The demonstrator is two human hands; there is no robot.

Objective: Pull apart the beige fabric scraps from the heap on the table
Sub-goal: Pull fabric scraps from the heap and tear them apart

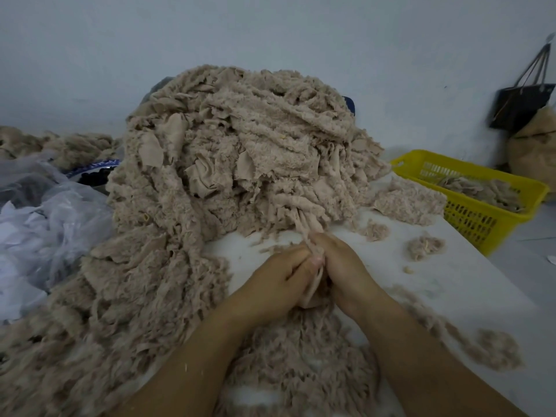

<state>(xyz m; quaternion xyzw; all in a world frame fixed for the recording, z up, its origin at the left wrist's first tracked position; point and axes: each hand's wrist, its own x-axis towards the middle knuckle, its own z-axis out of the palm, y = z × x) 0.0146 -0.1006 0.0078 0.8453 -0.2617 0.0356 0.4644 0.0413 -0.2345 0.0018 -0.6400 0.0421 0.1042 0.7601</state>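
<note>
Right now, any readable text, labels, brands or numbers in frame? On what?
None readable.
Pattern on the blue-and-white rim left of the heap: too blurred to tell if lettering.
No print visible: yellow basket, black bag, plastic bags.
No tag visible on the beige scrap gripped by left hand and right hand.

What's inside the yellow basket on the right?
Beige scraps lie loose inside the basket, below its rim. The scraps cover the basket floor, so I cannot tell whether anything lies under them.
</note>
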